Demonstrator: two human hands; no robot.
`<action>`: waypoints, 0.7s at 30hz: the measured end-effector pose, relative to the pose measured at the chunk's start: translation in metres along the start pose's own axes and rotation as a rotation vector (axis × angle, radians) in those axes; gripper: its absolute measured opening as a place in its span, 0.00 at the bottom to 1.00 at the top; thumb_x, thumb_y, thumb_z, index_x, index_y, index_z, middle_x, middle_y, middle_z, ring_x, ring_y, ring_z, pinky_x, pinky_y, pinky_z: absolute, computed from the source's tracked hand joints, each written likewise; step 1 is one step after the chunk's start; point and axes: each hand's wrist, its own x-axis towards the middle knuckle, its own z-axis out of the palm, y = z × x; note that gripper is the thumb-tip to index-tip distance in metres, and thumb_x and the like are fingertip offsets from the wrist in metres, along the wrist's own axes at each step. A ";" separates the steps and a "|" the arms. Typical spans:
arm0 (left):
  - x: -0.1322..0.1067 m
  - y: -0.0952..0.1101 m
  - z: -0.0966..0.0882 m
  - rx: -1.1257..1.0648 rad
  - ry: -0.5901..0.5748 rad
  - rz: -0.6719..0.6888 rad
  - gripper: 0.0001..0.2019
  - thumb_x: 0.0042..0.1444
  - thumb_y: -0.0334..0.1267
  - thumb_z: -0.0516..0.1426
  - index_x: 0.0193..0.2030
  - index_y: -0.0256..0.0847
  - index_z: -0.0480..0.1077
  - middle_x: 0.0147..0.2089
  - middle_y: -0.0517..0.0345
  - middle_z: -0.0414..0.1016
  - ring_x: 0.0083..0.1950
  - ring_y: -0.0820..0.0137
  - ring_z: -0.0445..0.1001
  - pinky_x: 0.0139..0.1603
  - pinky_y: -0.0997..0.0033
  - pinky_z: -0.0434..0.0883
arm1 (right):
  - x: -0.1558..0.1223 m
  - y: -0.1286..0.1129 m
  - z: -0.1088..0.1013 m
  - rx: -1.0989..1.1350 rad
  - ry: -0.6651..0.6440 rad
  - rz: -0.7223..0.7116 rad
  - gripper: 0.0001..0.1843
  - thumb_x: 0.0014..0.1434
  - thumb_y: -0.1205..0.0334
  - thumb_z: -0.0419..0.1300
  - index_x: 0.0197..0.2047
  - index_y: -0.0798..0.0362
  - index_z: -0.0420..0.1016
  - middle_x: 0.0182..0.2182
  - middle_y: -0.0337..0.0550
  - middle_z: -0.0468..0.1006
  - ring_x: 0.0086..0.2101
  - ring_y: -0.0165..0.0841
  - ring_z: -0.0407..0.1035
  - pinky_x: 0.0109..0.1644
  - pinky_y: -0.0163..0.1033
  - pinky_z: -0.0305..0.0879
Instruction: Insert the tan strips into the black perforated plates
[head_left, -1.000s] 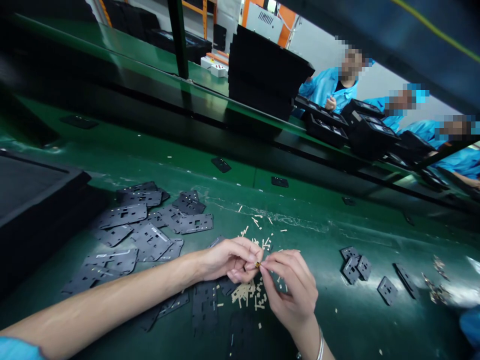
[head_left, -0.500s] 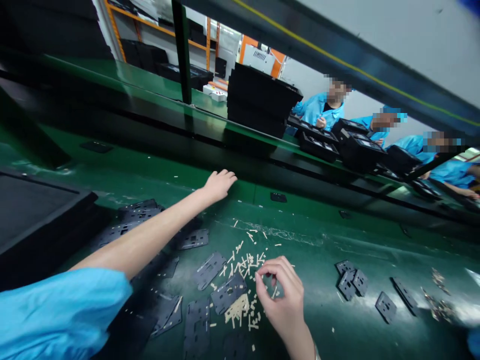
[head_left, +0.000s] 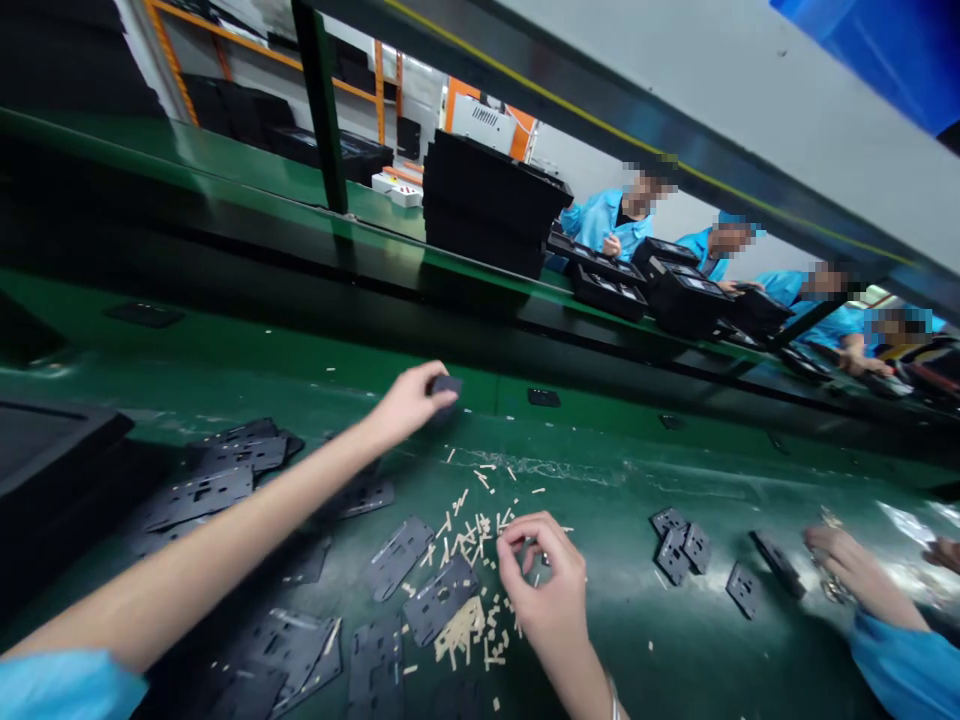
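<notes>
A long green tabletop (head_left: 615, 650) slants across the room in front of me. Beyond it, on a raised level, rises a tall stack of black trays (head_left: 487, 205), and past that several co-workers (head_left: 611, 215) in blue sit in a row. At the near left edge is a bulky black box (head_left: 45, 445).

The person's left hand (head_left: 409, 402) reaches over the far part of the tabletop, its fingers closed on one dark plate (head_left: 449, 384), which is held off the surface. The right hand (head_left: 551, 580) is over the middle, thumb and fingers curled toward each other in a ring; I cannot tell whether they meet or pinch something tiny.

At far right, a co-worker's hand (head_left: 840, 560) is over some shiny metal bits (head_left: 834, 588).

A broad heap of loose plates (head_left: 206, 490) covers the left side, partly overlapping, and a smaller group of plates (head_left: 679, 548) lies well apart on the right. Between them are scattered pale strips (head_left: 461, 630), some bunched beside a plate.

The work looks well under way to me, but not finished: one plate is in hand, many lie loose. Nothing here shows which plates are done, so I cannot count how many are left.
</notes>
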 end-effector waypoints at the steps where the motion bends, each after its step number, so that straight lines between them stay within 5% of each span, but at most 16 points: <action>1: -0.016 0.011 0.011 -0.058 -0.041 -0.017 0.05 0.55 0.34 0.53 0.32 0.35 0.61 0.28 0.65 0.67 0.30 0.75 0.68 0.30 0.79 0.65 | 0.000 -0.001 0.000 0.053 0.020 0.086 0.03 0.53 0.69 0.56 0.27 0.54 0.67 0.28 0.42 0.72 0.25 0.27 0.64 0.25 0.32 0.59; 3: -0.050 0.033 0.030 -0.189 -0.148 -0.054 0.06 0.54 0.37 0.54 0.33 0.37 0.61 0.29 0.63 0.70 0.30 0.74 0.70 0.30 0.77 0.67 | -0.001 -0.003 -0.001 0.175 0.057 0.266 0.03 0.54 0.66 0.56 0.28 0.54 0.67 0.31 0.43 0.73 0.28 0.29 0.67 0.26 0.31 0.60; 7: -0.094 0.062 0.049 -0.681 -0.322 -0.347 0.08 0.47 0.36 0.58 0.31 0.38 0.62 0.28 0.63 0.67 0.31 0.73 0.68 0.33 0.75 0.65 | -0.001 -0.007 -0.003 0.334 0.078 0.467 0.05 0.52 0.62 0.58 0.27 0.53 0.67 0.33 0.43 0.75 0.30 0.30 0.69 0.25 0.30 0.60; 13: -0.103 0.065 0.051 -0.784 -0.258 -0.376 0.08 0.46 0.32 0.58 0.31 0.38 0.61 0.28 0.64 0.65 0.31 0.74 0.66 0.31 0.76 0.62 | 0.000 -0.008 -0.001 0.354 0.015 0.535 0.05 0.52 0.63 0.59 0.27 0.53 0.67 0.23 0.38 0.72 0.24 0.28 0.68 0.23 0.29 0.57; 21: -0.111 0.067 0.057 -0.734 -0.210 -0.388 0.07 0.48 0.30 0.56 0.32 0.39 0.60 0.30 0.64 0.64 0.33 0.74 0.65 0.30 0.77 0.62 | -0.001 -0.009 -0.001 0.327 0.026 0.517 0.05 0.52 0.63 0.59 0.28 0.53 0.67 0.24 0.38 0.72 0.24 0.27 0.67 0.24 0.30 0.59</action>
